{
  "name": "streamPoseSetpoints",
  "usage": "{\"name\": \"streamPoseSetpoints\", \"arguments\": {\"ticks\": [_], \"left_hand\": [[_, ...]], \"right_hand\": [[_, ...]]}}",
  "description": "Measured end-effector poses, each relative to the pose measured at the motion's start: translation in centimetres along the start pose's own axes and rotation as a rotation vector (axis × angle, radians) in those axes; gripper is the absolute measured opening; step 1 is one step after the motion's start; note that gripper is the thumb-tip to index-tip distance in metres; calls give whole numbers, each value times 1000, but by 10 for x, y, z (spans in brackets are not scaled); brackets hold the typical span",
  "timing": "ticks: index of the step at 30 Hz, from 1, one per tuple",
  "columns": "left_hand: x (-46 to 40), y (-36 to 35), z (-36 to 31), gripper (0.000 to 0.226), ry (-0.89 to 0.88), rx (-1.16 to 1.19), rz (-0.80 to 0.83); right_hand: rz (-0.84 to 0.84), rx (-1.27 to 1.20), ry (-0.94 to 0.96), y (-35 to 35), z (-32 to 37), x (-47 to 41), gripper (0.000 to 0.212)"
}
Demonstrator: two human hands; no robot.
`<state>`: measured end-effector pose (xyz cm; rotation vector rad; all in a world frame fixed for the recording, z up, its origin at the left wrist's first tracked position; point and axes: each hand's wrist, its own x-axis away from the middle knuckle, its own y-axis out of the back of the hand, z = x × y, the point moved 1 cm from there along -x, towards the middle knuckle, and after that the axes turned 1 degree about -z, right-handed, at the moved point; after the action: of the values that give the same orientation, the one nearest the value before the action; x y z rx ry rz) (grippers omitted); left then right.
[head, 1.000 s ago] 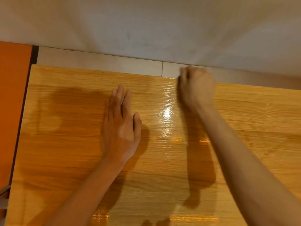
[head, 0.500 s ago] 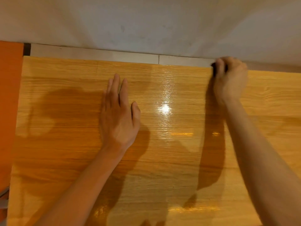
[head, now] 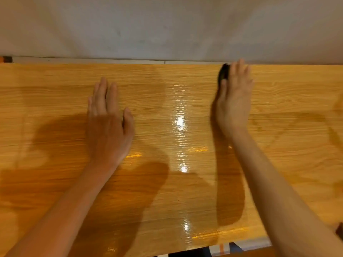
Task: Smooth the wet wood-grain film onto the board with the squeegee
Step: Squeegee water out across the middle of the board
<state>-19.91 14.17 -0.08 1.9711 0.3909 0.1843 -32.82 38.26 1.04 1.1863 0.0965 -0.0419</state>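
The squeegee (head: 224, 72) is mostly hidden behind the right hand (head: 234, 101) at upper right and blurred. The film (head: 167, 182) is cut off by both side edges.

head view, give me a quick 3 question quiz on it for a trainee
1. True or false: the left hand lies flat with its palm on the film.
2. Which hand has the black squeegee? A) left B) right C) neither
3. Fill in: the squeegee sits near the board's ___ edge, by the wall.

Key: 1 true. 2 B, the right hand has it under its fingers. 3 far.
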Motion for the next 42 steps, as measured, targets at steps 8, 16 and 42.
{"name": "streamPoseSetpoints", "arguments": {"ticks": [8,16,42], "left_hand": [[3,2,-5,58,-26,85,-28],[16,-40,-102,53,-276,161,64],[10,-60,-132,59,-217,-3,81]], "right_hand": [[90,-7,352,0,4,55,46],[-19,-169,79,8,-27,6,40],[174,-51,360,29,-67,2,43]]}}
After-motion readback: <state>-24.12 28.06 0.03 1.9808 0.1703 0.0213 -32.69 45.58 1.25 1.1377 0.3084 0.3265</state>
